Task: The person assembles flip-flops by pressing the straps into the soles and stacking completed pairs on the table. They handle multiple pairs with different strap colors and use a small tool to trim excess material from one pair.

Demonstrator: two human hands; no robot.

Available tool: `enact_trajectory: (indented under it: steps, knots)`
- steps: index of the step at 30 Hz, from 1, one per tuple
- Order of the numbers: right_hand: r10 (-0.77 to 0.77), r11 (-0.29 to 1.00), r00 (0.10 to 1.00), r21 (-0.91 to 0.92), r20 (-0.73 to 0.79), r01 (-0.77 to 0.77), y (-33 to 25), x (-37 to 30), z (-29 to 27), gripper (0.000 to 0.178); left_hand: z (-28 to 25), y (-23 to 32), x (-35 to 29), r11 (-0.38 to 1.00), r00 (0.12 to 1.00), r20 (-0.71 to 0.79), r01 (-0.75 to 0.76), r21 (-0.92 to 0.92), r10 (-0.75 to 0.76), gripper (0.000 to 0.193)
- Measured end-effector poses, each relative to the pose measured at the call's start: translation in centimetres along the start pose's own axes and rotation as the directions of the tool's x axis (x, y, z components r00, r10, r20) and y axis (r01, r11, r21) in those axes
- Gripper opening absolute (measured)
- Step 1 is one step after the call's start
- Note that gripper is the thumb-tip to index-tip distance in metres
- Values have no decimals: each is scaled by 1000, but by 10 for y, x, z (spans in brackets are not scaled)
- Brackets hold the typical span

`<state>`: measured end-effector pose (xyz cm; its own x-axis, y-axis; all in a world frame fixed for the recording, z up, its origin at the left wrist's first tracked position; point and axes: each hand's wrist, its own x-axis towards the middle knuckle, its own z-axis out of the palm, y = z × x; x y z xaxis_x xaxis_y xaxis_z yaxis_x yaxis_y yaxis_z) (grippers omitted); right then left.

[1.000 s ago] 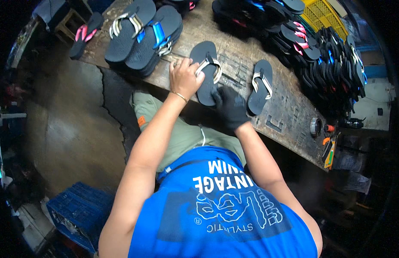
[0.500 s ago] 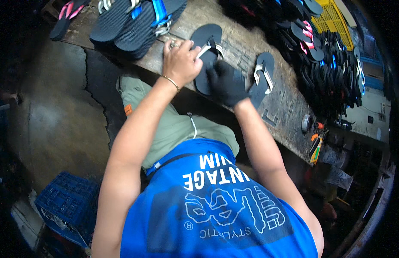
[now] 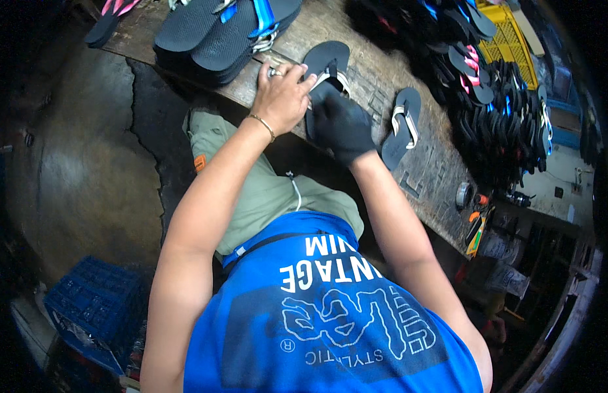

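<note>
A black flip-flop [image 3: 327, 55] with cream straps lies on the worn wooden bench [image 3: 376, 78], its toe end pointing away from me. My bare left hand [image 3: 281, 98] is at its left edge, the fingers bent and closed on the side of the strap. A black glove covers my right hand [image 3: 341, 122], which is curled over the middle and heel of the same flip-flop. Whatever the gloved fingers hold is hidden beneath them. Just right of that hand rests a second black flip-flop [image 3: 397, 147] with cream straps.
Stacked black flip-flops [image 3: 205, 52] with blue and cream straps stand at the far left. A large pile of flip-flops [image 3: 500, 131] fills the right side, before a yellow crate [image 3: 513, 42]. A tape roll [image 3: 465, 194] and cutter [image 3: 474, 232] lie at the bench's right end. A blue crate [image 3: 94, 301] stands lower left.
The view has shifted slightly, so the bench items sit a little farther right and lower. My gloved right hand has moved a little left over the flip-flop; my left hand stays at the strap.
</note>
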<state>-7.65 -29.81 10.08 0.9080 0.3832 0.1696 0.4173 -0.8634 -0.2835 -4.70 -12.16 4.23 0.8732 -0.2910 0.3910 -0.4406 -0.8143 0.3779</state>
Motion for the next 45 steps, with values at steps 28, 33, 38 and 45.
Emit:
enact_trajectory:
  steps: [28, 33, 38, 45]
  knots:
    - [738, 645, 461, 318, -492, -695, 172, -324, -119, 26, 116, 173, 110, 815, 937, 318, 297, -497, -147, 31]
    - [754, 486, 340, 128, -562, -865, 296, -379, -198, 38, 69, 145, 63, 914, 963, 247, 193, -356, -107, 28]
    - [827, 358, 365, -100, -428, -928, 369, -369, -235, 40, 25, 140, 47, 613, 810, 522, 561, -557, -267, 61]
    - [774, 439, 507, -254, -379, -862, 444, -376, -214, 54, -12, 123, 29, 494, 787, 490, 617, -613, -375, 71]
